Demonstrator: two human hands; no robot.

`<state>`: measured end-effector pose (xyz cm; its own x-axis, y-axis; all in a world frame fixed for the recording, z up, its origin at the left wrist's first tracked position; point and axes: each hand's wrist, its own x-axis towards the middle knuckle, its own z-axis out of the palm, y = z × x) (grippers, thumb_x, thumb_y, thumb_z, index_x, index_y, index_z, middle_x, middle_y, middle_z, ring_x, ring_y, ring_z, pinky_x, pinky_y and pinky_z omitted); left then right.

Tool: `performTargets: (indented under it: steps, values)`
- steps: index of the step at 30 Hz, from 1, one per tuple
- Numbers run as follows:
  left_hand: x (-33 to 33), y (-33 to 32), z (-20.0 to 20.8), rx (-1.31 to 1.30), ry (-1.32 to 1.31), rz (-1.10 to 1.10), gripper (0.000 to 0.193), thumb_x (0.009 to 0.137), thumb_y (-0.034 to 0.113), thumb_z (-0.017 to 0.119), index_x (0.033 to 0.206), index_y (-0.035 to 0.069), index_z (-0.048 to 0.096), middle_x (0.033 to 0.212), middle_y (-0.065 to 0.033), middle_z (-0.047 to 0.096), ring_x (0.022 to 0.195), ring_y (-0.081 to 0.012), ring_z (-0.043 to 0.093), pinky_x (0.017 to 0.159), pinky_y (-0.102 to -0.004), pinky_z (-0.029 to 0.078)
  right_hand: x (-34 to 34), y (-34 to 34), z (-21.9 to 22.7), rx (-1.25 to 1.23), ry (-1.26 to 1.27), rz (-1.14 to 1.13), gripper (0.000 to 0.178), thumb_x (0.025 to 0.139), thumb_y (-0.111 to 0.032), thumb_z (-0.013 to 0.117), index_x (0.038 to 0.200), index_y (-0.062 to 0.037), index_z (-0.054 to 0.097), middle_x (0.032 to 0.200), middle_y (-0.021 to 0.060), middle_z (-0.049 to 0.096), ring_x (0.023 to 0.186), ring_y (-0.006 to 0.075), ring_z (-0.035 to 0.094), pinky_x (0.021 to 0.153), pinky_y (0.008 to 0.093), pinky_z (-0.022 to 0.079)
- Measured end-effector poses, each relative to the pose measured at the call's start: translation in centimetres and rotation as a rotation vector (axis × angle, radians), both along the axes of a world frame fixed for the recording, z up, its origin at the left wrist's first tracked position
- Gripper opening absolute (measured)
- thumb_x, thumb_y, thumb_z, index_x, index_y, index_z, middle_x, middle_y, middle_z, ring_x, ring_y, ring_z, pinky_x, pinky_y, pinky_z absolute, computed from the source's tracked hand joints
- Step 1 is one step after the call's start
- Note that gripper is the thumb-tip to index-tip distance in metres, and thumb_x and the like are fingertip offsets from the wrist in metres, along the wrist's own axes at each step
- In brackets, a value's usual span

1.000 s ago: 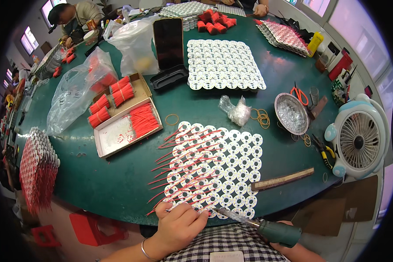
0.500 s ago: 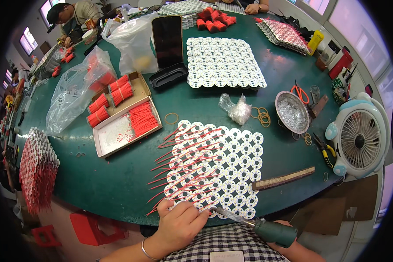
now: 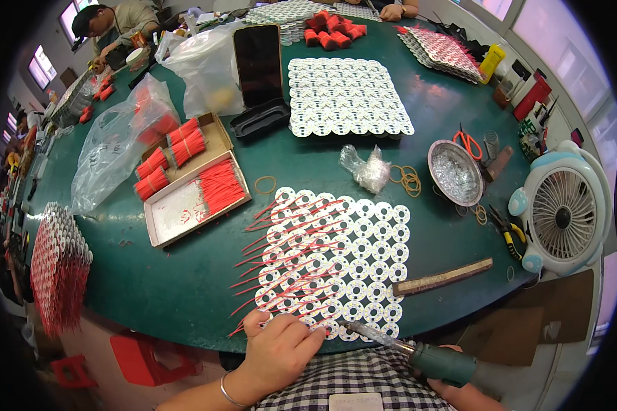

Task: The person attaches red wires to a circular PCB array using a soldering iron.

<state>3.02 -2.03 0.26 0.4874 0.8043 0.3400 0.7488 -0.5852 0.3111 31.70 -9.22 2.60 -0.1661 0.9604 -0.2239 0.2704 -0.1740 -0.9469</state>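
While both hands [image 3: 281, 346] work, the panel [image 3: 336, 264] lies just ahead.

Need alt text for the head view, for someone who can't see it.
The left hand presses thin red wires onto a white panel of round circuit discs on a green table, while the right hand holds a green-handled soldering iron at the panel's near edge.
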Motion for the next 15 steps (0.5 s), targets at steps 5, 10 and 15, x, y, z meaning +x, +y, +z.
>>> performTargets:
  steps: [5, 10, 15]
  values:
    - [-0.3, 0.1, -0.2, -0.002, -0.053, -0.027, 0.015, 0.069, 0.014, 0.059, 0.082, 0.017, 0.065, 0.065, 0.0073, 0.048, 0.071, -0.0084, 0.05, 0.078, -0.037, 0.024, 1.3, -0.8, -1.2, 0.035, 0.026, 0.066, 0.02, 0.079, -0.02, 0.06, 0.084, -0.0015, 0.059, 0.073, 0.0079, 0.061, 0.065, 0.0184, 0.06, 0.063, 0.0291, 0.047]
    - [-0.3, -0.1, -0.6, 0.046, -0.033, -0.053, 0.014, 0.069, 0.014, 0.06, 0.082, 0.017, 0.065, 0.066, 0.0078, 0.05, 0.071, -0.0076, 0.051, 0.078, -0.0354, 0.025, 0.9, -2.0, -1.7, 0.318, -0.357, 0.016, 0.019, 0.08, -0.023, 0.06, 0.085, -0.0054, 0.061, 0.077, 0.0058, 0.062, 0.075, 0.0219, 0.059, 0.073, 0.0337, 0.044]
    - [-0.2, -0.1, -0.2, 0.069, -0.003, -0.057, 0.014, 0.069, 0.016, 0.06, 0.082, 0.017, 0.065, 0.067, 0.008, 0.051, 0.072, -0.0074, 0.052, 0.078, -0.0344, 0.026, 1.5, -2.1, -2.6, 0.413, -0.445, 0.151, 0.015, 0.077, -0.021, 0.063, 0.084, -0.0085, 0.063, 0.078, 0.0036, 0.062, 0.076, 0.0232, 0.058, 0.077, 0.0356, 0.042]
